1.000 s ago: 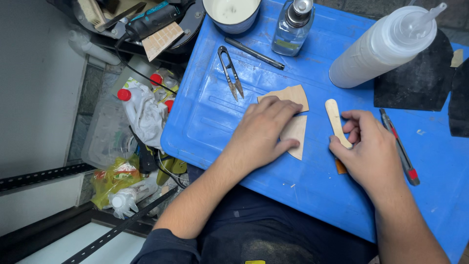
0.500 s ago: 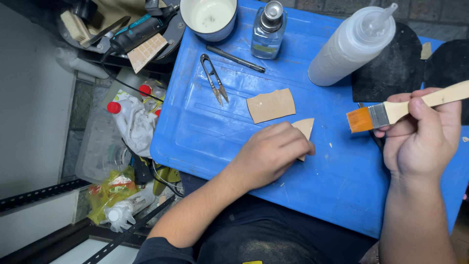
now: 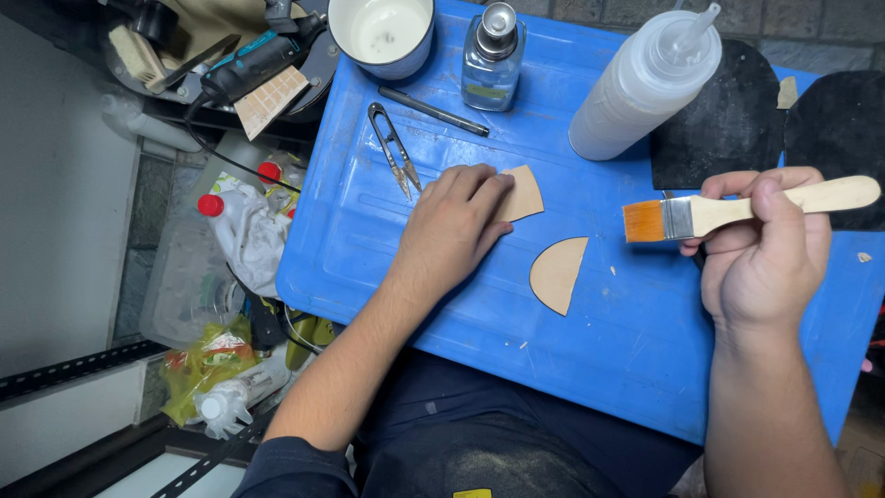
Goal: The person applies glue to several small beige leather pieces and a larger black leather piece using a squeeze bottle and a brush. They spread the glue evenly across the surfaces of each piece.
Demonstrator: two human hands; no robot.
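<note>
- Left hand (image 3: 454, 229): lies palm down near the middle of the blue counter (image 3: 369, 258), fingers (image 3: 479, 184) close together and pressed flat on a tan leather piece (image 3: 524, 192), whose far end shows beyond the fingertips.
- Right hand (image 3: 763, 249): raised over the counter's right side, fingers curled shut around the pale wooden handle of a flat brush (image 3: 728, 212); the orange bristles point toward the left hand.
- Half-round leather piece (image 3: 559, 274): lies flat between the two hands, touched by neither.
- Thread snips (image 3: 392, 148): just beside the left hand, toward the far edge.
- Far edge, left to right: white cup (image 3: 383, 35), small glass bottle (image 3: 490, 60), pen (image 3: 433, 111), squeeze bottle (image 3: 645, 88) lying tilted.
- Far right corner: dark sole-shaped sheets (image 3: 728, 120).
</note>
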